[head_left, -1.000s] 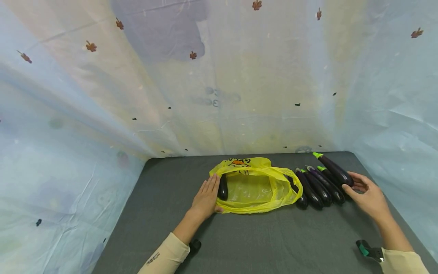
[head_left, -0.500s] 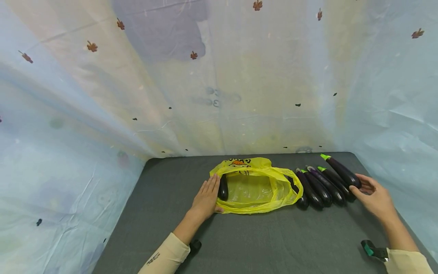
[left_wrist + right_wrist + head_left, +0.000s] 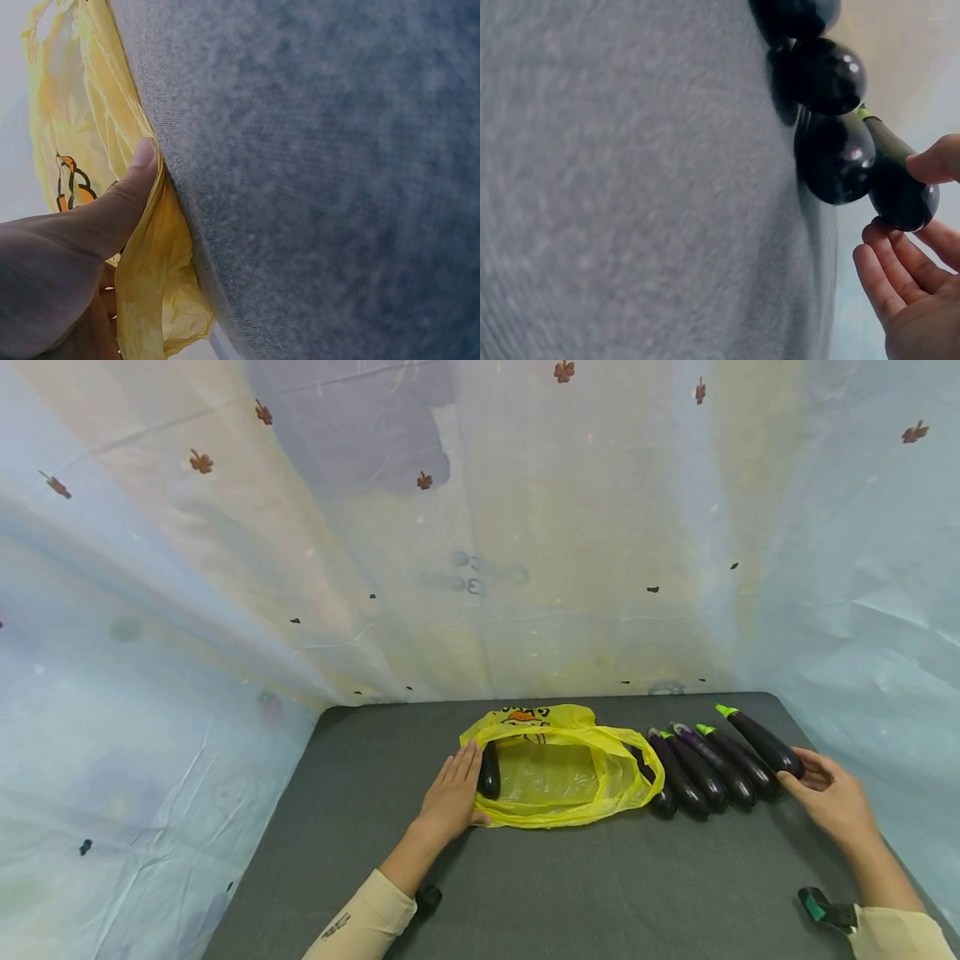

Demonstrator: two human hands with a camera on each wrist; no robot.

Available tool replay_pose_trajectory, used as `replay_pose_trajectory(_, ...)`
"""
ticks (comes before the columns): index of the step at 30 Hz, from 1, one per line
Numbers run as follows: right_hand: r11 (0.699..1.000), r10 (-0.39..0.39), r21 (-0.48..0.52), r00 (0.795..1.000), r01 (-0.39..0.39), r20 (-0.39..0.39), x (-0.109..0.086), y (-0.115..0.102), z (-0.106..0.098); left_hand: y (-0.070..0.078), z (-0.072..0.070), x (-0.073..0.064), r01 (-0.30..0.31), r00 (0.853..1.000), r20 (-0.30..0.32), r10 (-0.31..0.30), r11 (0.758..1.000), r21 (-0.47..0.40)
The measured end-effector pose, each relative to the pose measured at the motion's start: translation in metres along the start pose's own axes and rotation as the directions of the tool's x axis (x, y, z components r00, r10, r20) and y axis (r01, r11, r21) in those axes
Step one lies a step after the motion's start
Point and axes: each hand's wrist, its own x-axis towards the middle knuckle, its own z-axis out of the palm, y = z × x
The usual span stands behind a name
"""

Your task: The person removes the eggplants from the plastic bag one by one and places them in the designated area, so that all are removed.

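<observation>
In the head view, my left hand (image 3: 452, 789) rests along the left side of a yellow plastic bag (image 3: 555, 814), fingers straight. In the left wrist view its thumb (image 3: 131, 191) lies against the bag's edge. The bag lies on its side, mouth towards me. Inside, at the left, a dark eggplant (image 3: 489, 772) shows. At the right, my right hand (image 3: 834, 793) holds another eggplant (image 3: 761, 739) by its rounded end, between thumb and fingers, its green stem pointing away. That eggplant (image 3: 904, 191) lies beside the row in the right wrist view.
Several eggplants (image 3: 708, 772) lie side by side between the bag and my right hand; the leftmost is partly behind the bag's edge. All rest on a dark grey table (image 3: 585, 893). A patterned pale sheet (image 3: 480, 635) hangs behind the table and at both sides.
My right hand has moved to the right and slightly towards me with the eggplant, away from the row, lowering it beside the others. My left hand and the bag have stayed put.
</observation>
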Motion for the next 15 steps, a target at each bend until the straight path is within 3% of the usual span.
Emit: replay_pose_trajectory(15, 0.999, 0.026, -0.031, 0.999, -0.025, 0.024, 0.001, 0.018, 0.004, 0.001, -0.001, 0.0, 0.01, 1.0, -0.002, -0.01, 1.0, 0.007)
